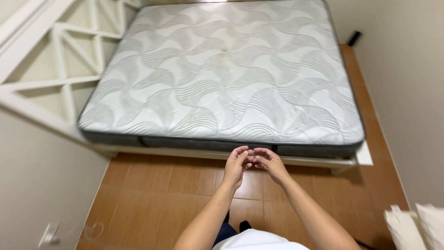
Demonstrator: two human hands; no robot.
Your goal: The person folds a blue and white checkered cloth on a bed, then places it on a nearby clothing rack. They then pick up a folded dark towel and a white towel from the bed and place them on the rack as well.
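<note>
Head view: both arms reach fwd from the bottom edge, hands meeting in front of the body, over the floor (152, 185) just near of the bed's near edge. Left hand (236, 164) w/ fingers (240, 153) curled, tips pointing right & touching the right hand (270, 164), whose fingers curl back toward the left. Fingertips of the two hands are together at centre, loosely closed on each other; nothing visible held between them, tho the contact spot is small & hard to read. Neither hand touches the bed.

Mattress (222, 74) is bare, white w/ grey wavy quilting, dark grey side band along the near edge; fills most of the upper frame, running far from the hands. Faint yellowish stain near its middle. It lies on a white bed frame (319, 161), a strip of which shows under the near edge & sticks out at the near right corner.

Left: white lattice railing (60, 60) w/ diagonal bars just beside the mattress, plain wall below it, w/ a white wall fitting (48, 235) low near left. Right: plain wall, a small dark object (354, 38) on the floor at far right. Near right corner: white folded cloth or pillows (416, 227), can't tell which. Floor is brown tile
</note>
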